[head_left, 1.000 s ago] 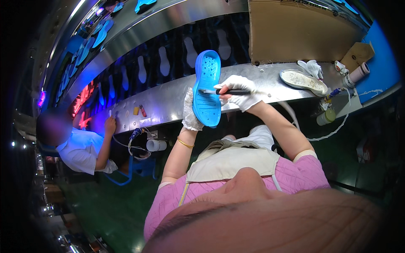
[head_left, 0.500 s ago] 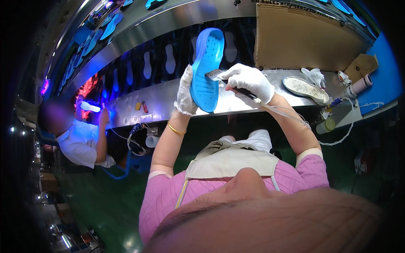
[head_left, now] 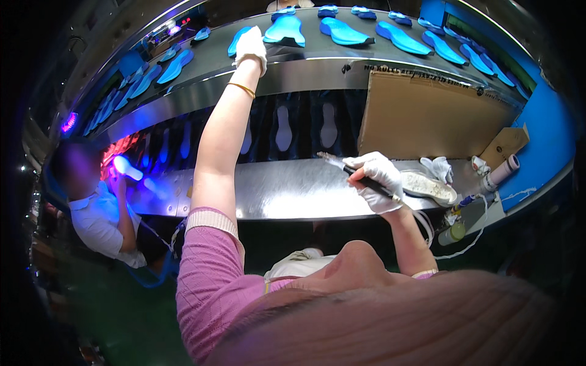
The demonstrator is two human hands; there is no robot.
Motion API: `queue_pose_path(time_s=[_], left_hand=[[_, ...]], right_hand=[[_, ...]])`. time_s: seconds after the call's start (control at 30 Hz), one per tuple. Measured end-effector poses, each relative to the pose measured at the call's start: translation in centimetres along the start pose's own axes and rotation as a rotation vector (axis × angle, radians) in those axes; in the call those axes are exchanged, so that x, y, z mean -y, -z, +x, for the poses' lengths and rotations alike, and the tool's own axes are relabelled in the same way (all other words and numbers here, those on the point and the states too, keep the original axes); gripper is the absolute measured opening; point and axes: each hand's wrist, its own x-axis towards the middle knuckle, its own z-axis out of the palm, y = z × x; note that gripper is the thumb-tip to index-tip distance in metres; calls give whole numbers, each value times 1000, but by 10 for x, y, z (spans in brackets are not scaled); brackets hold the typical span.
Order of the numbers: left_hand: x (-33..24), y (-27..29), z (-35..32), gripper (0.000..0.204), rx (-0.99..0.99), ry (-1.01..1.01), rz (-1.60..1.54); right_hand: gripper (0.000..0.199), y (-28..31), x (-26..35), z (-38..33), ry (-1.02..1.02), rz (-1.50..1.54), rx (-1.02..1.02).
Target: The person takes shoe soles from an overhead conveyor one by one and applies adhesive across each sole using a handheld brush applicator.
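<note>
My left hand (head_left: 250, 46), in a white glove, reaches far forward over the conveyor belt. It is closed against the edge of a blue shoe sole (head_left: 238, 41), partly covering it; the fingertips are hard to make out. Just right of that hand lies another blue shoe sole (head_left: 285, 30). My right hand (head_left: 379, 180), also gloved, is closed round the black handle of a brush (head_left: 370, 183). The brush's bristles point up and left above the metal bench (head_left: 281, 189), touching nothing. A thin pale tube runs from its handle end past my right wrist.
More blue soles (head_left: 401, 38) lie along the belt (head_left: 305, 52). Right of my right hand are a white-crusted sole-shaped tray (head_left: 427, 186), crumpled white cloth (head_left: 437, 169) and a cardboard sheet (head_left: 427, 116). At the left, a co-worker (head_left: 101, 213) holds a brightly lit sole.
My left hand has moved forward and left from above the bench to the belt, taking the blue sole away from the brush. My right hand has lowered with the brush still in it.
</note>
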Motion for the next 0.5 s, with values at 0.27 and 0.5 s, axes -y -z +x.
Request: queue_pose_path(time_s=[0.27, 0.5], left_hand=[[24, 17, 4, 34, 259, -179, 342], [15, 86, -54, 31, 119, -305, 66]], right_hand=[[21, -10, -41, -53, -490, 236, -10], [21, -12, -30, -65, -321, -50, 53]])
